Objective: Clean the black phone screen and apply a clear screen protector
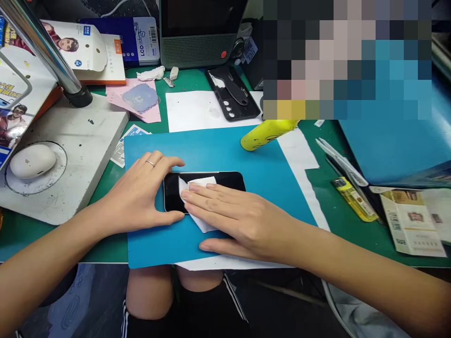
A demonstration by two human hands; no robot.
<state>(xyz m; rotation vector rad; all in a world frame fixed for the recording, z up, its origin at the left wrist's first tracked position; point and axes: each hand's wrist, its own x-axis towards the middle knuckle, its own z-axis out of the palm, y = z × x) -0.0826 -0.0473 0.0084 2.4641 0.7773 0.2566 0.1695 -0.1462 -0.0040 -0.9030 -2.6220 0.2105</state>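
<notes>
A black phone (230,180) lies screen up on a blue mat (211,150). My left hand (141,192), with a ring on one finger, clamps the phone's left end between thumb and fingers. My right hand (232,216) lies flat on the screen, its fingers stretched out and pressing a white wipe (197,185) against the glass. Most of the phone's near edge is hidden under my right hand.
A yellow bottle (268,134) lies at the mat's far right. A yellow lighter (352,197) and paper packets sit to the right. A black phone case (234,94), white paper, boxes and a lamp base (70,155) with a white mouse-like object (32,160) stand behind and left.
</notes>
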